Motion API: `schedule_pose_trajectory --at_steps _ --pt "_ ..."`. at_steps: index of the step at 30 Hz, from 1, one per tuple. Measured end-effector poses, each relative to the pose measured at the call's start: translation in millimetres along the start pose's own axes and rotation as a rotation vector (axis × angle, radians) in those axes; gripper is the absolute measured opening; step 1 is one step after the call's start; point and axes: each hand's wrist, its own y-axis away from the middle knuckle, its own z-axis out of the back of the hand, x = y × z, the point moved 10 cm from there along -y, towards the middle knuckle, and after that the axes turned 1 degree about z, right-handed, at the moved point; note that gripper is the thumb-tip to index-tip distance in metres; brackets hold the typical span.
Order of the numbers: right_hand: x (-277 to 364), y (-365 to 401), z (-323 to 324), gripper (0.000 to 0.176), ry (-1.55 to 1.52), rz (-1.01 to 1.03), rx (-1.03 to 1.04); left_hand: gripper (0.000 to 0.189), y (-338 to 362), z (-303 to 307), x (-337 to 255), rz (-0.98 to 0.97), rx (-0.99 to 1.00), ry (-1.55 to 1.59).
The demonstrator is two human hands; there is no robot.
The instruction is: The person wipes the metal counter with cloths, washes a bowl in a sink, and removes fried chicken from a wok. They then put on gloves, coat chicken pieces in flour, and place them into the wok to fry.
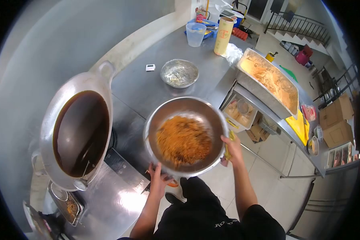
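A large steel mixing bowl (186,100) is held between my two hands in front of my body. Loose orange-brown fried bits (184,141), smeared by motion, lie inside it. My left hand (159,179) grips the near left side of the rim, its fingers partly hidden under the bowl. On the right side, my right hand (232,149) holds the rim, with a yellow cloth (228,154) between hand and metal. To the left of the bowl stands a big wok (48,124) of dark oil (82,132).
On the steel counter (136,90) are a smaller metal bowl (180,74), a white timer (150,67), a plastic jug (196,34) and a yellow roll (224,36). A deep tray of flour (268,82) stands right. Lower left is a wire-handled strainer tray (70,206).
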Motion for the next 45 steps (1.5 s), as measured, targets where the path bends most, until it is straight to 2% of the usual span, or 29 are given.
schedule_pose_trajectory --at_steps 1,2,3,4,6,7,8,9,10,12,14,15,18,19,21,22,23,25,26,29,32,35,37,38,39,41,42,44,45 --pt "5 -20 -8 0.024 0.005 0.059 -0.038 0.048 -8 -1 7 0.015 0.049 -0.005" --pt "4 -47 -13 0.034 -0.163 0.020 -0.069 0.048 -20 7 17 0.027 0.092 -0.013" --pt "21 -81 -18 0.031 -0.070 0.175 -0.149 0.049 -26 10 27 0.039 0.133 -0.024" --pt "40 -110 -28 0.028 0.021 0.324 -0.231 0.044 -16 18 26 -0.033 0.001 -0.056" --pt "53 -154 -104 0.044 -0.085 -0.013 0.061 0.034 -26 35 42 -0.034 -0.046 0.031" --pt "14 -222 -128 0.062 -0.043 -0.065 0.050 0.031 -36 43 47 -0.063 -0.078 0.071" --pt "9 -266 -153 0.073 0.088 0.041 0.004 0.028 -43 51 49 -0.088 -0.114 0.108" --pt "16 -284 -174 0.072 0.245 0.049 -0.010 0.027 -46 53 50 -0.071 -0.154 0.138" --pt "22 -296 -191 0.071 0.404 0.050 -0.024 0.028 -55 70 47 -0.215 -0.190 -0.140" --pt "16 -314 -206 0.063 0.609 -0.021 0.048 0.027 -53 69 44 -0.280 -0.265 -0.215" --pt "14 -316 -186 0.058 0.392 -0.038 0.064 0.023 -43 27 37 -0.145 -0.339 0.202" --pt "7 -311 -163 0.055 0.286 -0.049 0.061 0.024 -45 13 31 -0.160 -0.337 0.213" --pt "-7 -274 -42 0.053 0.391 0.146 0.043 0.026 -74 -1 4 -0.217 -0.312 0.222" --pt "-18 -252 3 0.053 0.346 0.076 0.099 0.028 -87 4 -2 -0.216 -0.310 0.195" --pt "-35 -206 108 0.053 0.221 -0.018 0.150 0.029 -93 -39 -23 -0.262 -0.372 -0.012" --pt "-61 -186 166 0.054 0.196 -0.083 0.170 0.032 -88 -80 -21 -0.244 -0.263 -0.086" --pt "-89 -168 234 0.050 0.324 -0.034 0.079 0.032 -82 -103 -12 -0.260 -0.222 -0.160" --pt "-110 -112 341 0.042 0.352 -0.158 -0.049 0.031 -63 -139 13 -0.292 -0.143 -0.311" --pt "-114 -86 391 0.039 0.400 -0.171 -0.137 0.031 -45 -172 38 -0.270 -0.072 -0.317" --pt "-153 -3 533 0.034 0.438 -0.236 -0.439 0.030 -38 -191 142 0.117 0.054 -0.499" --pt "-176 63 624 0.034 0.361 -0.367 -0.606 0.025 -95 -181 283 0.454 0.212 -0.540" --pt "-220 125 695 0.040 0.269 -0.415 -0.727 0.020 -154 -221 434 0.729 0.312 -0.432" --pt "-244 154 716 0.044 0.225 -0.434 -0.767 0.028 -237 -225 526 0.717 0.270 -0.510" --pt "-261 171 732 0.046 0.227 -0.446 -0.778 0.028 -263 -251 552 0.641 0.262 -0.487" --pt "-275 183 744 0.046 0.222 -0.437 -0.797 0.028 -295 -280 570 0.552 0.255 -0.459" --pt "-302 199 766 0.047 0.315 -0.484 -0.752 0.028 -376 -338 607 0.365 0.400 -0.521" --pt "-324 206 778 0.055 0.266 -0.528 -0.695 0.025 -388 -374 612 0.308 0.306 -0.416" --pt "-361 218 809 0.067 0.297 -0.567 -0.707 0.037 -439 -443 625 0.122 0.225 -0.451" --pt "-369 220 810 0.070 0.266 -0.609 -0.707 0.029 -444 -477 623 0.038 0.174 -0.380"
